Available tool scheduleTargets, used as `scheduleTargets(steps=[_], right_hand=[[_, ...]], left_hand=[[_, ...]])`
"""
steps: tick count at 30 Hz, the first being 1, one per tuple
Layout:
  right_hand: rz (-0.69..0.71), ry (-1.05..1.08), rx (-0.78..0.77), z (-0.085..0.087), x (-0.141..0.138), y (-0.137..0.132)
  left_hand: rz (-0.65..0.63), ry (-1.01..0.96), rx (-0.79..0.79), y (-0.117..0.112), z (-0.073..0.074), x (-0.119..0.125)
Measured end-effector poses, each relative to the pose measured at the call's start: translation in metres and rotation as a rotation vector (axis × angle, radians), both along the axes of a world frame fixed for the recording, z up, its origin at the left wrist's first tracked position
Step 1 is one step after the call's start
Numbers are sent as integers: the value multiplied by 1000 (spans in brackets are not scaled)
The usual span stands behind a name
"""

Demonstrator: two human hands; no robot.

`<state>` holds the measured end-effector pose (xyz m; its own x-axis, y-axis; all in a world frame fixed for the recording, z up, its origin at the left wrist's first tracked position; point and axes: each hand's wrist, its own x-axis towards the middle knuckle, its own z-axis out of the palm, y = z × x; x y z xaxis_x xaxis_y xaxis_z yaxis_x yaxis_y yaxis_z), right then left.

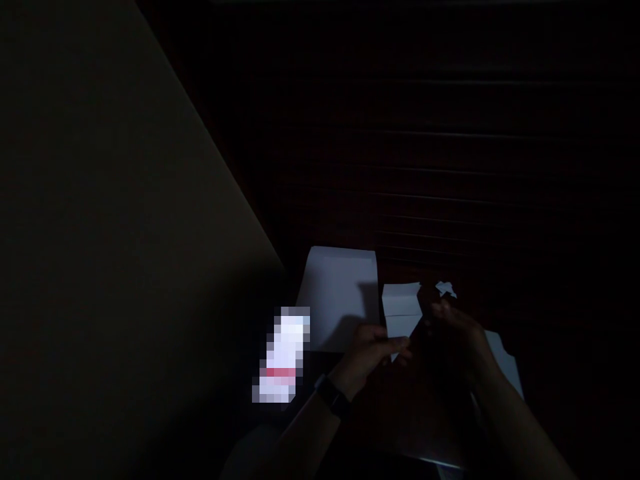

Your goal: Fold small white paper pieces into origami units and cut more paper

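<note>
Bare right forearm (pixel 520 420) angled over the dark reddish surface (pixel 393 423), I hold my right hand (pixel 461 321) loosely spread beside a creased white paper sheet (pixel 402 305); my left hand (pixel 367 352) pinches its pointed end. Folding seems in hand; the next crease likely needs both.

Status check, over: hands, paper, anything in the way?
Left hand pinching folded paper at its near tip. Right hand open beside it, no grip. Paper creased crosswise. Scraps just beyond right hand, white sheet at left; dim light.

It is very dark, but we see a bright, blocky patch (pixel 281 353) and shadows on the big paper (pixel 335 287).
</note>
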<state>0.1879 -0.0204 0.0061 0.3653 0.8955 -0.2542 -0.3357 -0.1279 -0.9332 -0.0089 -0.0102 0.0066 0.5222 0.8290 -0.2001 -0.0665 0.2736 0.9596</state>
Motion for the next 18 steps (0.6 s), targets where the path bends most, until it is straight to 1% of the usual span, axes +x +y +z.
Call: scheduleTargets(steps=[2, 4, 5, 7, 10, 11, 13, 15, 18], right_hand=[[127, 49, -17, 2, -21, -4], [206, 24, 1, 2, -37, -5], [204, 9, 12, 1, -41, -6], [222, -30, 24, -1, -43, -5], [302, -99, 42, -5, -39, -5], [339, -113, 56, -6, -38, -6], [386, -106, 75, -8, -38, -6], [373, -63, 74, -10, -41, -7], [282, 11, 43, -14, -43, -5]], left_hand=[[-41, 23, 32, 1, -2, 2], [-68, 110, 82, 3, -4, 2], [-53, 162, 107, 5, -5, 2], [48, 233, 167, 10, -5, 1], [258, 201, 319, 19, -3, -3], [295, 190, 368, 22, -3, -4], [307, 220, 432, 26, -3, -7], [285, 296, 493, 26, -2, -9], [247, 370, 649, 21, 1, -11]])
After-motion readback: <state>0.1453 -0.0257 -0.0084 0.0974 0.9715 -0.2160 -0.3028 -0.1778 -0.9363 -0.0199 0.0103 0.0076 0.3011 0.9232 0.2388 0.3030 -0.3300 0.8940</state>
